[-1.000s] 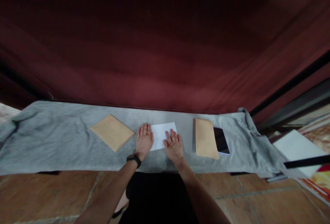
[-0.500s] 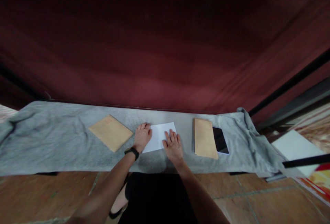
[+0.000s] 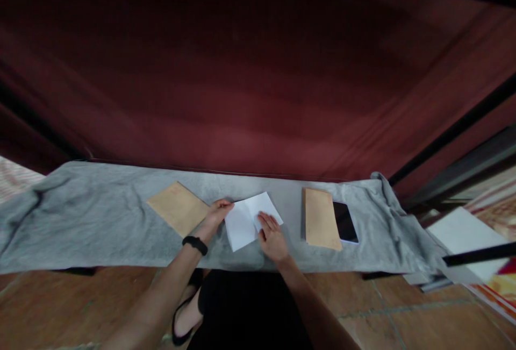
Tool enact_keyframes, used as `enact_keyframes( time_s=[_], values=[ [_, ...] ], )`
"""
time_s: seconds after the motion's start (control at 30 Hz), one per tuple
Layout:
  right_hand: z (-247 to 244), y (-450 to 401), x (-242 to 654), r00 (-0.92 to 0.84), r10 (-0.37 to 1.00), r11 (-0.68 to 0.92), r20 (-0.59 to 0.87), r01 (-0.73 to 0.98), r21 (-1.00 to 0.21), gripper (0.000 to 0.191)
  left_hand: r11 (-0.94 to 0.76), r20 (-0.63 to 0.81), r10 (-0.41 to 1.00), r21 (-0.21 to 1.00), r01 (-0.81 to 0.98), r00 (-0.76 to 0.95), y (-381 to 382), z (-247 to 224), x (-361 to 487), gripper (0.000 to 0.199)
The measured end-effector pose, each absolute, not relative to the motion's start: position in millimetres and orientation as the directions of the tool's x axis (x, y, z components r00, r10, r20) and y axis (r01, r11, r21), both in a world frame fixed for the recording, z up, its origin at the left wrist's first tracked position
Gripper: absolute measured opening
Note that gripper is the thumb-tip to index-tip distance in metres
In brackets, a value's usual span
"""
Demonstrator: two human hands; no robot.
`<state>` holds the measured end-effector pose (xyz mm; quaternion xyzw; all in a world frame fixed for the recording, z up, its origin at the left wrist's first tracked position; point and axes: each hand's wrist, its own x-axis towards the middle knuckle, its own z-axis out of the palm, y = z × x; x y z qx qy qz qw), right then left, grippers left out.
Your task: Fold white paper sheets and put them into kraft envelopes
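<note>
A white sheet of paper [image 3: 242,229] with a crease down its middle lies on the grey cloth between my hands. At its upper left edge my left hand [image 3: 220,211] pinches the paper between thumb and fingers. My right hand [image 3: 272,236] rests on the sheet's right half, fingers stretched out over the area by the crease. Left of my left hand lies a single brown envelope [image 3: 177,207], turned at a slant. To the right is a stack of brown envelopes [image 3: 321,220], partly covering a dark-screened tablet or phone [image 3: 345,222].
A grey cloth [image 3: 100,215] covers the long narrow bench, wrinkled at both ends. Behind it rises a dark red fabric wall [image 3: 242,97]. Dark bars [image 3: 451,135] and a white board [image 3: 463,237] stand at the right. Below is a brown tiled floor [image 3: 382,312].
The paper has turned and its left half has opened out, showing the crease. My left hand has gone from lying flat to pinching the edge. My right hand stays on the sheet.
</note>
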<state>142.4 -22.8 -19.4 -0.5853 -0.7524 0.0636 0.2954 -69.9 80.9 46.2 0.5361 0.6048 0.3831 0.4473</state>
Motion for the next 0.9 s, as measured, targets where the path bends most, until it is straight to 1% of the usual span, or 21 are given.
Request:
enact_keyframes(
  time_s=[0.07, 0.13, 0.2, 0.27, 0.3, 0.37, 0.4, 0.43, 0.47, 0.5, 0.53, 0.57, 0.6, 0.63, 0.67, 0.7, 0.73, 0.77, 0.83, 0.9],
  values=[
    [-14.5, -34.1, 136.6, -0.245, 0.890, 0.415, 0.386, 0.787, -0.457, 0.067, 0.153, -0.146, 0.988, 0.967, 0.205, -0.048, 74.5, 55.4, -74.0, 0.041],
    [-6.9, -44.3, 127.0, -0.289, 0.875, 0.460, 0.389, 0.745, -0.483, 0.074, 0.168, -0.161, 0.985, 0.977, 0.129, -0.060, 68.3, 68.9, -74.8, 0.044],
    [4.0, -49.8, 114.9, -0.238, 0.890, 0.431, 0.389, 0.718, -0.546, 0.073, 0.193, -0.191, 0.980, 0.980, 0.045, -0.051, 61.4, 87.1, -71.4, 0.047],
    [18.3, -49.4, 102.2, -0.128, 0.922, 0.359, 0.366, 0.638, -0.681, 0.063, 0.224, -0.225, 0.974, 0.974, -0.038, -0.007, 54.3, 108.4, -64.6, 0.048],
    [26.3, -47.4, 96.4, -0.060, 0.941, 0.310, 0.333, 0.552, -0.774, 0.055, 0.218, -0.218, 0.976, 0.973, -0.070, 0.010, 51.4, 119.1, -60.6, 0.048],
    [42.2, -41.8, 86.6, 0.120, 0.970, 0.171, 0.210, 0.276, -0.946, 0.043, 0.162, -0.158, 0.987, 0.976, -0.148, 0.036, 48.0, 137.3, -53.4, 0.050],
    [49.2, -39.1, 83.1, 0.201, 0.971, 0.110, 0.128, 0.097, -0.989, 0.042, 0.126, -0.120, 0.992, 0.973, -0.195, 0.046, 47.6, 143.4, -50.7, 0.052],
    [54.8, -37.0, 80.6, 0.256, 0.966, 0.066, 0.041, -0.088, -0.994, 0.043, 0.087, -0.078, 0.996, 0.969, -0.230, 0.046, 48.0, 146.6, -48.9, 0.055],
    [58.6, -35.8, 79.3, 0.285, 0.958, 0.039, -0.039, -0.263, -0.964, 0.044, 0.042, -0.036, 0.999, 0.970, -0.239, 0.029, 48.9, 146.5, -48.1, 0.058],
    [60.3, -35.6, 79.2, 0.292, 0.950, 0.024, -0.109, -0.418, -0.908, 0.045, -0.002, 0.002, 1.000, 0.978, -0.210, -0.001, 49.8, 142.7, -48.0, 0.058],
    [59.6, -36.4, 80.2, 0.283, 0.945, 0.015, -0.164, -0.539, -0.842, 0.046, -0.045, 0.039, 0.998, 0.990, -0.133, -0.046, 50.1, 135.4, -48.6, 0.057],
    [56.8, -38.1, 82.1, 0.270, 0.941, 0.010, -0.203, -0.622, -0.783, 0.046, -0.082, 0.082, 0.992, 0.997, 0.001, -0.096, 49.5, 124.9, -49.5, 0.054],
    [51.9, -40.4, 84.7, 0.258, 0.937, 0.001, -0.236, -0.677, -0.736, 0.045, -0.081, 0.102, 0.988, 0.981, 0.175, -0.116, 47.5, 111.7, -50.5, 0.050],
    [45.5, -43.0, 87.6, 0.251, 0.929, -0.011, -0.271, -0.714, -0.701, 0.043, -0.071, 0.121, 0.985, 0.934, 0.350, -0.121, 43.9, 96.7, -51.2, 0.047],
    [38.1, -45.6, 90.7, 0.244, 0.921, -0.030, -0.305, -0.735, -0.677, 0.038, -0.094, 0.155, 0.985, 0.857, 0.507, -0.079, 38.6, 80.8, -51.5, 0.047],
    [30.3, -47.9, 93.6, 0.231, 0.904, -0.058, -0.359, -0.767, -0.639, 0.031, -0.135, 0.205, 0.978, 0.764, 0.631, -0.040, 31.8, 65.1, -51.2, 0.047],
    [22.7, -49.9, 96.2, 0.220, 0.884, -0.083, -0.412, -0.795, -0.601, 0.024, -0.174, 0.241, 0.971, 0.674, 0.718, 0.008, 23.8, 50.2, -50.2, 0.048],
    [15.9, -51.2, 98.5, 0.203, 0.869, -0.108, -0.452, -0.813, -0.572, 0.019, -0.205, 0.262, 0.964, 0.600, 0.773, 0.052, 15.0, 37.0, -48.5, 0.048],
    [5.5, -52.7, 102.5, 0.180, 0.852, -0.136, -0.491, -0.831, -0.540, 0.010, -0.314, 0.293, 0.937, 0.471, 0.824, 0.189, -2.6, 17.0, -43.6, 0.049],
    [0.0, -53.7, 106.9, 0.127, 0.874, -0.179, -0.468, -0.812, -0.555, 0.009, -0.433, 0.285, 0.894, 0.357, 0.828, 0.345, -17.2, 5.7, -38.8, 0.052]
  ],
)
